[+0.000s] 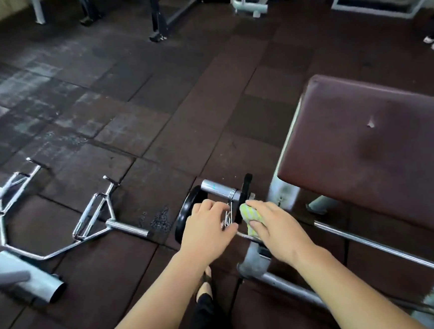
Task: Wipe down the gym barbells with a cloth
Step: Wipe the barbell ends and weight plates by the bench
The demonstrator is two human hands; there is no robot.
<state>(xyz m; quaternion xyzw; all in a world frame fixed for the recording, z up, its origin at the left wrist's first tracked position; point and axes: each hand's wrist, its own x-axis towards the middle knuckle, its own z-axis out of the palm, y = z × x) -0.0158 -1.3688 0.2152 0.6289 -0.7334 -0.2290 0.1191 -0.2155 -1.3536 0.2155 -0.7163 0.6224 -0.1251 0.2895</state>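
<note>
left hand [208, 227] pinches the spring clip [229, 216] on the barbell [217, 187]; right hand [275, 227] curls its fingers round the cloth [251, 213], pressing it to the barbell.

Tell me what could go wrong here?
The left hand grips the silver spring clip on the steel barbell; it might snap back and nip that hand. If it loosens, the small black weight plate could slide off toward the foot. The yellow-green striped cloth in the right hand may snag on the clip.

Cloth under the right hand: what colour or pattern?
The cloth is pale yellow-green with whitish stripes, seen in the head view.
</note>
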